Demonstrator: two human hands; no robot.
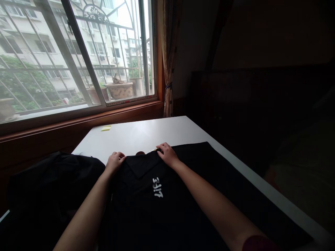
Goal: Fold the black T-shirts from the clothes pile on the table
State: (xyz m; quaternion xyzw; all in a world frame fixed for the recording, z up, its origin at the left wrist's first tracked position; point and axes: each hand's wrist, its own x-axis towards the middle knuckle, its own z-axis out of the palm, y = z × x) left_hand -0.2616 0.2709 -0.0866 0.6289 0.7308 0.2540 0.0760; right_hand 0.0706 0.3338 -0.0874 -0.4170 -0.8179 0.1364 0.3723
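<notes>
Far left, behind the window (pixel 78 52), a pale pot (pixel 5 108) stands on the ledge outside. I cannot tell what is in it. Farther right out there is a brown pot (pixel 95 93) with a bit of green over it. Next to it a big patterned pot (pixel 122 90) holds a small knobbly plant.

Inside, a dark heap of clothes (pixel 52 181) lies at the left end of the white counter (pixel 157 132). A little yellow note (pixel 106 128) lies on the counter near the window.

The left hand (pixel 115 161) sits at the top edge of the black shirt (pixel 157 216). Its fingers (pixel 120 157) are curled tight on the collar. The shirt lies flat on the counter, right in front of the person, collar toward the window. It has white writing (pixel 158 187) below the collar.

The right hand (pixel 167 153) rests on the other side of the collar. Its fingers (pixel 161 147) lie bent on the cloth, and I cannot tell if they pinch it.

A curtain (pixel 167 52) hangs right of the window.
</notes>
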